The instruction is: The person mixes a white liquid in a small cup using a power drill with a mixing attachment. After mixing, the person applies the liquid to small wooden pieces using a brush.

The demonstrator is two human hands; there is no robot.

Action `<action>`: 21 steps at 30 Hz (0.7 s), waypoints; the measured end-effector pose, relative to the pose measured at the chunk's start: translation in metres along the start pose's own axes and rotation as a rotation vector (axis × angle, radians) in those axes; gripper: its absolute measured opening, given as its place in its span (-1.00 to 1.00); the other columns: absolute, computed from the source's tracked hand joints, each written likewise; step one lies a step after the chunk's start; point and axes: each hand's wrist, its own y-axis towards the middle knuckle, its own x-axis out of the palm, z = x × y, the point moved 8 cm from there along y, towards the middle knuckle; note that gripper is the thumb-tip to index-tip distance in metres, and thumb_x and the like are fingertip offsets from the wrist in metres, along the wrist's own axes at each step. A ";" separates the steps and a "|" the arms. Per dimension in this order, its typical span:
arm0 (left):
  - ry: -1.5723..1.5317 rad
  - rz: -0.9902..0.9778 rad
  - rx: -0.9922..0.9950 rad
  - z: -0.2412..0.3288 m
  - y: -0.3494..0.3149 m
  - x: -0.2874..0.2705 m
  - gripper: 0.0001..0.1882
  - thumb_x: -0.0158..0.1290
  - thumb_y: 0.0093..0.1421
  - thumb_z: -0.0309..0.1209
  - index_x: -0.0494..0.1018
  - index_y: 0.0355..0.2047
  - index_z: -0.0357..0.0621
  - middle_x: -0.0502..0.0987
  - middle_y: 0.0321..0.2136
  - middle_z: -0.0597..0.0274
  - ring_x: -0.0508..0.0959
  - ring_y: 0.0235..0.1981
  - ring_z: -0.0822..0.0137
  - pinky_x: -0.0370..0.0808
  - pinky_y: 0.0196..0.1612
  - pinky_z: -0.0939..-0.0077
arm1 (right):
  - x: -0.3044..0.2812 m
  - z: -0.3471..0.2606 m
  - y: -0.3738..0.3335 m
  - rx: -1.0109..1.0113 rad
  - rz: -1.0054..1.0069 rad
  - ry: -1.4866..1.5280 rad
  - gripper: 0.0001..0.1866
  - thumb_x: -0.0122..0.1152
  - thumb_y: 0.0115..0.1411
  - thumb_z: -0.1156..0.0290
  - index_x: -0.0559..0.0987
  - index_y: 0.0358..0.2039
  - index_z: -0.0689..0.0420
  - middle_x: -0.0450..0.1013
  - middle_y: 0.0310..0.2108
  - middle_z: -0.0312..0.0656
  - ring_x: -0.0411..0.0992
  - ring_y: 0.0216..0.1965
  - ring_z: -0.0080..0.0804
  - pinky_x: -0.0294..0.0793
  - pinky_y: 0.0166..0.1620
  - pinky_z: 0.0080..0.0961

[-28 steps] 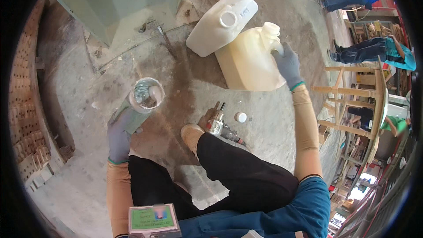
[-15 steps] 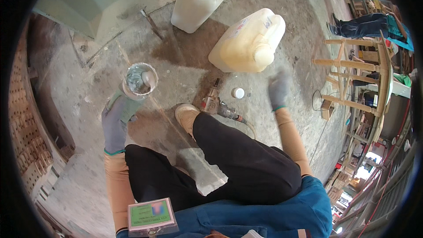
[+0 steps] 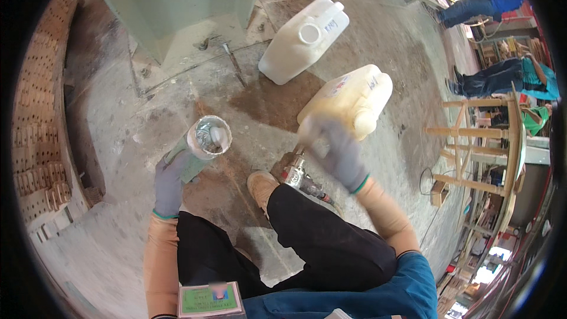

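My gloved left hand (image 3: 170,180) is wrapped round a cup (image 3: 190,164) with a greenish side and a crusted whitish rim. Silvery residue and a rounded pale thing show inside it. Over the floor to the right, my gloved right hand (image 3: 341,156) is smeared by motion, so its fingers cannot be read. It passes in front of a yellowish plastic jug (image 3: 348,91) with a pale cap, hiding part of it. Just below that hand lies a metal power tool (image 3: 293,172) with a hose. Farther back stands a white plastic jug (image 3: 295,47) with a round mouth.
A pale green steel column (image 3: 177,6) rises from a bolted base at the back left. Perforated wooden pieces (image 3: 38,136) line the far left. On the right are a wooden-legged table (image 3: 478,133) and people standing, one in a teal top (image 3: 538,77).
My right hand has swung left, from beside the capped jug to above the tool. The view has shifted, placing objects lower. The small white cap on the floor no longer shows.
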 end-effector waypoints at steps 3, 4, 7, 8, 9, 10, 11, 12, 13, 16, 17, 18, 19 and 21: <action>0.006 -0.028 -0.005 -0.003 0.003 0.005 -0.65 -0.02 0.21 -0.30 0.45 -0.06 -0.24 0.55 -0.28 0.24 0.55 -0.38 0.44 0.48 -0.52 0.58 | -0.059 0.042 0.081 0.100 0.182 -0.010 -0.45 0.27 0.05 0.16 0.42 0.03 0.12 0.39 -0.05 -0.04 0.39 -0.04 -0.06 0.40 -0.01 -0.23; 0.008 -0.029 -0.003 -0.005 0.007 0.006 -0.65 -0.01 0.21 -0.29 0.45 -0.06 -0.24 0.55 -0.28 0.25 0.55 -0.38 0.43 0.48 -0.52 0.59 | -0.062 0.049 0.101 0.058 0.180 -0.099 -0.47 0.27 0.04 0.18 0.43 0.02 0.08 0.40 -0.07 -0.06 0.40 -0.06 -0.06 0.42 -0.03 -0.23; -0.005 -0.012 0.007 -0.006 0.010 -0.002 -0.63 0.00 0.20 -0.28 0.44 -0.06 -0.25 0.55 -0.29 0.25 0.55 -0.38 0.43 0.49 -0.51 0.58 | -0.049 0.048 0.146 -0.023 0.091 -0.197 -0.50 0.27 0.02 0.23 0.46 0.01 0.01 0.40 -0.09 -0.10 0.41 -0.10 -0.06 0.44 -0.07 -0.21; -0.010 -0.013 0.007 -0.007 0.010 -0.005 -0.63 0.00 0.20 -0.28 0.44 -0.06 -0.25 0.55 -0.29 0.25 0.55 -0.37 0.43 0.50 -0.51 0.57 | -0.043 0.044 0.156 -0.036 0.049 -0.207 -0.51 0.27 0.02 0.25 0.46 0.00 0.00 0.40 -0.09 -0.11 0.41 -0.10 -0.06 0.44 -0.07 -0.20; -0.016 -0.019 0.007 -0.007 0.012 -0.007 -0.63 0.01 0.19 -0.27 0.44 -0.06 -0.26 0.55 -0.29 0.24 0.56 -0.37 0.42 0.50 -0.51 0.57 | -0.038 0.040 0.163 -0.061 0.010 -0.273 -0.52 0.26 0.02 0.27 0.46 0.00 0.01 0.40 -0.10 -0.11 0.41 -0.11 -0.07 0.45 -0.09 -0.20; -0.022 -0.027 0.007 -0.007 0.013 -0.008 -0.62 0.01 0.19 -0.27 0.44 -0.07 -0.26 0.55 -0.29 0.24 0.56 -0.37 0.42 0.50 -0.50 0.56 | -0.032 0.037 0.168 -0.084 -0.029 -0.340 -0.53 0.26 0.02 0.29 0.46 -0.01 0.02 0.40 -0.12 -0.10 0.42 -0.12 -0.08 0.47 -0.10 -0.21; -0.026 -0.018 0.001 -0.008 0.014 -0.010 -0.63 0.01 0.19 -0.27 0.45 -0.07 -0.27 0.55 -0.29 0.23 0.56 -0.38 0.41 0.50 -0.51 0.56 | -0.028 0.034 0.172 -0.106 -0.067 -0.408 -0.54 0.25 0.02 0.31 0.47 -0.01 0.02 0.40 -0.13 -0.10 0.42 -0.12 -0.09 0.48 -0.12 -0.22; -0.030 -0.006 -0.007 -0.009 0.014 -0.011 -0.63 0.02 0.19 -0.27 0.45 -0.08 -0.27 0.55 -0.30 0.22 0.56 -0.38 0.41 0.50 -0.52 0.55 | -0.023 0.033 0.177 -0.096 -0.114 -0.454 -0.53 0.24 0.02 0.31 0.46 0.00 0.00 0.40 -0.11 -0.12 0.41 -0.11 -0.09 0.47 -0.09 -0.22; -0.034 0.004 -0.015 -0.010 0.015 -0.011 -0.63 0.02 0.18 -0.27 0.45 -0.09 -0.27 0.55 -0.30 0.21 0.56 -0.39 0.40 0.51 -0.52 0.55 | -0.020 0.033 0.180 -0.084 -0.161 -0.501 -0.52 0.24 0.01 0.31 0.46 0.01 -0.02 0.39 -0.09 -0.13 0.41 -0.10 -0.09 0.46 -0.07 -0.23; -0.054 -0.032 0.007 -0.001 0.018 0.000 -0.65 0.02 0.19 -0.29 0.45 -0.10 -0.27 0.56 -0.31 0.19 0.57 -0.42 0.38 0.51 -0.52 0.53 | -0.014 0.034 0.183 -0.056 -0.237 -0.593 -0.50 0.22 0.02 0.31 0.44 0.04 -0.06 0.37 -0.07 -0.15 0.39 -0.07 -0.09 0.45 -0.05 -0.23; -0.074 -0.032 -0.004 -0.003 0.019 0.001 -0.65 0.02 0.19 -0.30 0.45 -0.10 -0.27 0.56 -0.32 0.19 0.56 -0.43 0.37 0.51 -0.52 0.52 | -0.013 0.035 0.182 -0.046 -0.251 -0.616 -0.50 0.21 0.03 0.31 0.44 0.04 -0.07 0.37 -0.07 -0.15 0.39 -0.07 -0.09 0.45 -0.06 -0.23; -0.095 -0.031 -0.007 -0.005 0.022 0.002 -0.66 0.02 0.19 -0.30 0.45 -0.10 -0.27 0.55 -0.32 0.19 0.56 -0.44 0.36 0.51 -0.52 0.51 | -0.012 0.032 0.184 -0.022 -0.292 -0.635 -0.49 0.22 0.03 0.30 0.43 0.05 -0.07 0.36 -0.05 -0.15 0.38 -0.06 -0.08 0.45 -0.06 -0.23; -0.115 -0.032 -0.011 -0.006 0.024 0.003 -0.67 0.02 0.19 -0.31 0.44 -0.10 -0.27 0.55 -0.33 0.18 0.56 -0.44 0.36 0.51 -0.52 0.51 | -0.011 0.030 0.186 0.005 -0.332 -0.654 -0.48 0.22 0.03 0.30 0.42 0.06 -0.08 0.36 -0.04 -0.15 0.38 -0.06 -0.07 0.45 -0.05 -0.23; -0.134 -0.048 -0.015 -0.011 0.026 0.010 -0.68 0.02 0.20 -0.32 0.44 -0.10 -0.27 0.55 -0.33 0.18 0.57 -0.44 0.35 0.52 -0.51 0.49 | -0.017 0.030 0.182 0.014 -0.347 -0.669 -0.47 0.22 0.03 0.29 0.40 0.08 -0.09 0.34 -0.01 -0.16 0.37 -0.05 -0.07 0.45 -0.05 -0.23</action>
